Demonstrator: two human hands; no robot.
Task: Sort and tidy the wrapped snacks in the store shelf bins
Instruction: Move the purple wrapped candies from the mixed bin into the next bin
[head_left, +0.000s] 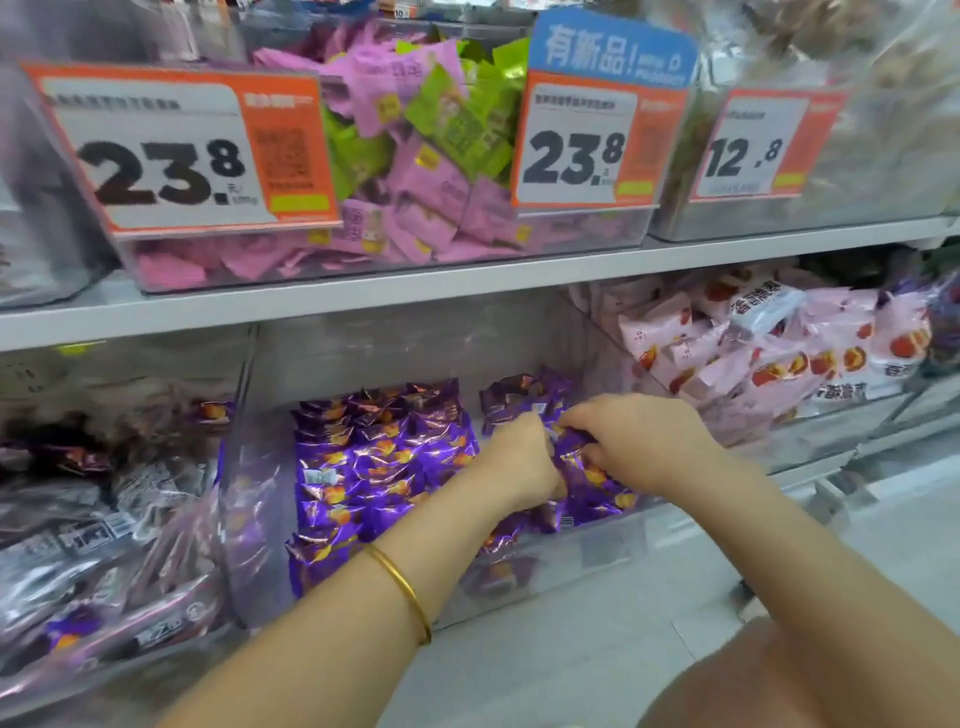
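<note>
Shiny purple wrapped snacks (363, 457) lie in rows in a clear bin (597, 551) on the lower shelf. Both my hands reach into the right side of that bin. My left hand (519, 462), with a gold bangle on its wrist, has its fingers curled down among the purple packets. My right hand (639, 441) is just to its right and pinches a purple packet (571, 441) between thumb and fingers. What my left fingers hold is hidden by the hand itself.
The upper shelf holds a clear bin of pink and green packets (415, 156) behind orange price tags (176, 150). A bin of pale pink packets (769, 348) stands to the right, and dark and silver packets (104, 519) to the left. The shelf edge (363, 296) overhangs the lower bins.
</note>
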